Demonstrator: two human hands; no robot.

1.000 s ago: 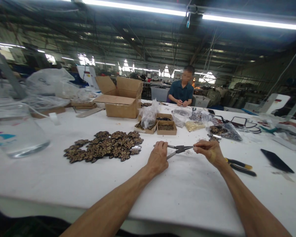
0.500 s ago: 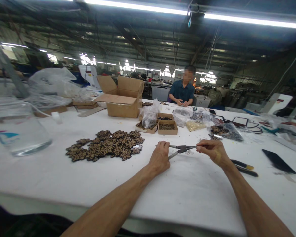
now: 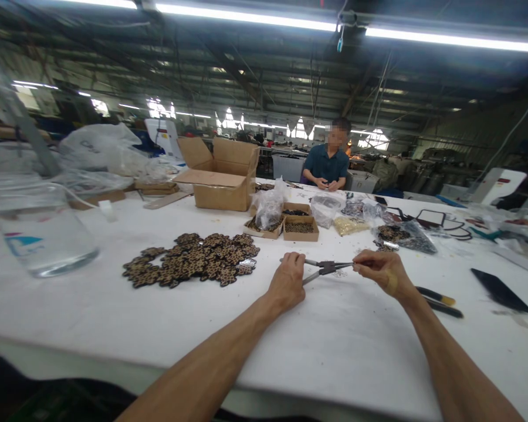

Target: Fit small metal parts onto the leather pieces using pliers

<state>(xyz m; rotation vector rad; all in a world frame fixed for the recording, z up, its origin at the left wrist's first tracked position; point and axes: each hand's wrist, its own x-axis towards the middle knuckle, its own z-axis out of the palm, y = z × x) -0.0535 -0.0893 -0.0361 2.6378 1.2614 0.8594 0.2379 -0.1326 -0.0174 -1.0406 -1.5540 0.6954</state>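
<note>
My left hand (image 3: 287, 280) is wrapped round the handles of long-nosed pliers (image 3: 328, 267), whose jaws point right. At the jaw tips, the fingers of my right hand (image 3: 383, 271) are pinched together; whatever sits between them is too small to make out. Tiny metal pieces (image 3: 339, 274) lie on the white table (image 3: 334, 346) just under the pliers. Left of my hands spreads a heap of leopard-print patches (image 3: 198, 261) with dark edges. A second pair of pliers (image 3: 440, 300), with black and yellow handles, rests by my right wrist.
Small cardboard trays (image 3: 300, 228) of little parts stand beyond my hands, near an open carton (image 3: 224, 176). A clear plastic jug (image 3: 44, 240) is at left, a dark phone-like slab (image 3: 501, 290) at right. Across the table sits a person (image 3: 327, 163).
The whole view has shifted slightly, so things appear a little further right. Both hands keep the same hold at the pliers, with hardly any movement.
</note>
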